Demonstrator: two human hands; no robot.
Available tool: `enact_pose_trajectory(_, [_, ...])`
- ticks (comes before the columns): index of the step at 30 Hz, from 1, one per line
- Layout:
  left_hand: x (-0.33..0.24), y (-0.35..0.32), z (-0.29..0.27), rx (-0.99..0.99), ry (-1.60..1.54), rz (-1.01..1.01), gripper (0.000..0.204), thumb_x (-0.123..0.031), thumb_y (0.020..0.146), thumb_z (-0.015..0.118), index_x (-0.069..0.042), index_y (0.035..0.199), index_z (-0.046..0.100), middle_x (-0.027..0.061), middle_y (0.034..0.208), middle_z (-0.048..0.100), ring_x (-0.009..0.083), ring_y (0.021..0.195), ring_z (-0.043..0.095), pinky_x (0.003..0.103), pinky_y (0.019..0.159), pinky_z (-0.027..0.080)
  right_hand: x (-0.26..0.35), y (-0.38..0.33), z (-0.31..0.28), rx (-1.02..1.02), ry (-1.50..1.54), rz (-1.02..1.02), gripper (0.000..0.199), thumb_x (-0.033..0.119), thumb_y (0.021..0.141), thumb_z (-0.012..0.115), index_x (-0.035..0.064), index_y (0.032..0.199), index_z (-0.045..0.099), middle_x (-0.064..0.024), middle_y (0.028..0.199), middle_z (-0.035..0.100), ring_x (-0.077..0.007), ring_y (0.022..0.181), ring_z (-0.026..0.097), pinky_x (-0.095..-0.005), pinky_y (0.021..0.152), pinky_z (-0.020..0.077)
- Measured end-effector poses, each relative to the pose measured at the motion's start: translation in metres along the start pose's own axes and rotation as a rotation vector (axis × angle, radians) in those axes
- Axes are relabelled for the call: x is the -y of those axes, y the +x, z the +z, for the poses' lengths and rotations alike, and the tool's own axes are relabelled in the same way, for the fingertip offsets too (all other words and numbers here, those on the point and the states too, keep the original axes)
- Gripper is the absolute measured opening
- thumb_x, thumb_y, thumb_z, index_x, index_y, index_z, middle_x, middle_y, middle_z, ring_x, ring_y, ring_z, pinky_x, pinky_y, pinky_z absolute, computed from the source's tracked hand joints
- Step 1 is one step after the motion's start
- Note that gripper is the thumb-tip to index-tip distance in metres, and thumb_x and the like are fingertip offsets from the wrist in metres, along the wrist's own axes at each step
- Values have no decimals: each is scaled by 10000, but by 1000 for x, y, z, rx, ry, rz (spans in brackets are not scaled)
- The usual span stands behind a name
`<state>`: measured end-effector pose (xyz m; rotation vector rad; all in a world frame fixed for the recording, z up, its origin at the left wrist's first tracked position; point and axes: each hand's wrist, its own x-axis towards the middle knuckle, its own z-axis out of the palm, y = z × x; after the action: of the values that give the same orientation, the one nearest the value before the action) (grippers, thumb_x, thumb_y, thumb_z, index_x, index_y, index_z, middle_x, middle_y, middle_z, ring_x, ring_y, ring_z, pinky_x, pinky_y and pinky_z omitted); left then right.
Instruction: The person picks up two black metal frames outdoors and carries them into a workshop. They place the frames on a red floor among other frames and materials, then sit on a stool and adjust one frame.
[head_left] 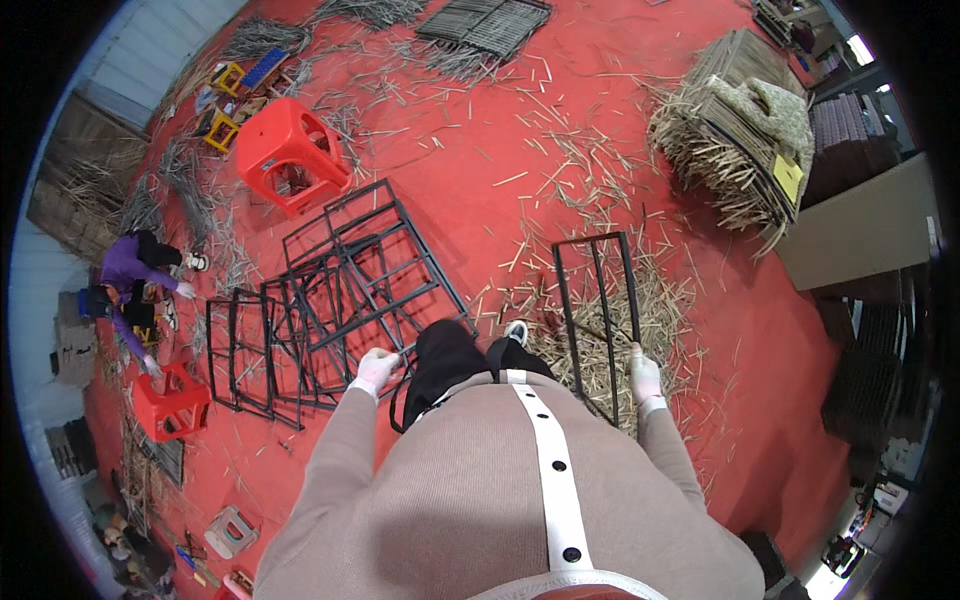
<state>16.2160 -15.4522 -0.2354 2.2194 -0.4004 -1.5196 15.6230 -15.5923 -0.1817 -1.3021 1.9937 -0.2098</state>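
My right hand (pixel 645 376), in a whitish glove, is closed round the long side of a narrow black metal frame (pixel 604 310). That frame has a bar down its middle and stands out in front of my right side, above loose straw-coloured strips. On the left, my left hand (pixel 374 371), gloved too, has its fingers drawn together on a thin dark bar. The bar seems to belong to a heap of black metal frames (pixel 350 270) lying tangled over one another. Which frame of the heap it is, I cannot tell.
Cut strips (pixel 590 150) litter the red floor. A red plastic stool (pixel 285 150) stands beyond the frames; another red stool (pixel 172 402) is at left near a person in purple (pixel 135 262). A bundle of woven panels (pixel 735 140) and a brown board (pixel 860 225) are at right.
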Motion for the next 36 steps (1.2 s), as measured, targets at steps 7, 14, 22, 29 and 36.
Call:
enact_pose_trajectory(7, [-91, 32, 8, 46, 242, 110, 304, -259, 864, 747, 5, 1005, 691, 115, 884, 720, 196, 849, 685, 353, 796, 542, 84, 83, 4, 7, 5, -19, 754, 649, 1040, 395, -35, 907, 684, -238, 782, 661, -417, 756, 600, -482, 759, 468])
enact_pose_trajectory(14, [-149, 162, -2, 53, 168, -63, 252, -205, 890, 735, 16, 975, 649, 119, 811, 690, 192, 675, 674, 343, 590, 565, 121, 223, -9, 78, -33, 187, 895, 766, 969, 392, -60, 836, 709, -167, 708, 645, -278, 721, 596, -440, 734, 479])
enact_pose_trajectory(22, [-316, 290, -58, 15, -135, 67, 263, -187, 926, 708, 38, 1042, 640, 108, 838, 683, 169, 718, 658, 323, 590, 556, 217, 330, 7, 181, -371, 271, 749, 631, 915, 650, -83, 1136, 702, -183, 966, 741, -283, 925, 690, -415, 841, 524])
enact_pose_trajectory(29, [-417, 387, -142, -144, -263, 76, 234, -198, 939, 705, 9, 1015, 628, 74, 814, 658, 150, 653, 626, 308, 549, 537, 379, 426, 23, 165, -313, 268, 736, 679, 990, 508, -21, 986, 735, -139, 810, 717, -279, 764, 644, -456, 738, 497])
enact_pose_trajectory(36, [-447, 467, -179, -207, -321, -77, 206, -175, 924, 702, 2, 835, 643, 88, 663, 615, 182, 505, 560, 351, 438, 423, 557, 555, 77, 146, -263, 161, 602, 578, 1012, 563, 19, 838, 703, -58, 656, 622, -196, 561, 531, -402, 552, 429])
